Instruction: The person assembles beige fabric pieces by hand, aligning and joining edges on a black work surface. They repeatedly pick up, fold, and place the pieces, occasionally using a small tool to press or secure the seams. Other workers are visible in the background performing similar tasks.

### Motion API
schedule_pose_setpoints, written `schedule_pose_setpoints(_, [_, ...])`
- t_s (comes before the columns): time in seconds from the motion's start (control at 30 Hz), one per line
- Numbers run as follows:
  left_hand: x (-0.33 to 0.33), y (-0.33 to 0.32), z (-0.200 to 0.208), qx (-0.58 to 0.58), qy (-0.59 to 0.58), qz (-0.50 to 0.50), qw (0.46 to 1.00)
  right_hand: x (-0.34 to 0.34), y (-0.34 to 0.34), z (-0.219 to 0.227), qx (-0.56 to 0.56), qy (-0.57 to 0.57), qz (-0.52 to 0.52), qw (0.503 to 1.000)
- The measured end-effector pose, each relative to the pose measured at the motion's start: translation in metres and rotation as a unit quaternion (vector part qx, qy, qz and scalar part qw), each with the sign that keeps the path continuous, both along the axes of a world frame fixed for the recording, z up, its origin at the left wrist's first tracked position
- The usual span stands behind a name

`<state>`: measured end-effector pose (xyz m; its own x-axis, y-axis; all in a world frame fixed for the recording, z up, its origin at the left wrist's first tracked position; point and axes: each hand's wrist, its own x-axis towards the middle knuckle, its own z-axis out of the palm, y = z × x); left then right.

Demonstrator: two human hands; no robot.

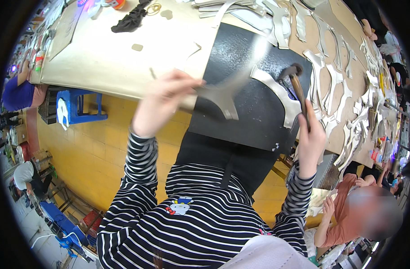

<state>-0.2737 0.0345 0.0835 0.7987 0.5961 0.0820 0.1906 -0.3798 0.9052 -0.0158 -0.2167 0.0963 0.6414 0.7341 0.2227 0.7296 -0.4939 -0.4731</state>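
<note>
My left hand [162, 101], smeared by motion, pinches the end of a grey, branched flat piece [223, 97]. That piece is raised over a black work mat [234, 130], and its far part blurs to white. In my right hand [311, 143] is a hammer [296, 84], gripped by its wooden handle. Its dark head is at the mat's right side. Just left of the hammer, a pale curved strip [279, 94] lies flat on the mat. A dark object, partly hidden, shows beneath the hammer head.
Many pale cut pieces [333, 83] cover the table's right side, with a stack [241, 13] at the far edge. A black cloth [131, 20] lies far left on the tabletop [97, 54]. A blue stool [81, 107] stands left; a co-worker [348, 206] sits at lower right.
</note>
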Motion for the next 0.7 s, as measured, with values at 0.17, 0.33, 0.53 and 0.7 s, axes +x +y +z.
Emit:
schedule_pose_setpoints(0.17, [-0.053,0.090,-0.016,-0.019,0.005,0.140,0.990,0.047,0.053,-0.017,-0.109,-0.044,0.001,0.993])
schedule_pose_setpoints(0.33, [-0.049,0.096,-0.056,0.533,0.220,0.246,0.779,0.047,0.073,-0.037,0.011,-0.147,0.070,0.987])
schedule_pose_setpoints(0.53, [0.007,0.014,-0.077,0.188,0.189,0.246,0.932,-0.004,0.062,-0.057,-0.014,-0.031,0.105,0.994])
schedule_pose_setpoints(0.7, [0.012,-0.010,-0.076,0.164,0.190,0.323,0.913,-0.028,0.048,-0.048,-0.038,0.027,0.129,0.991])
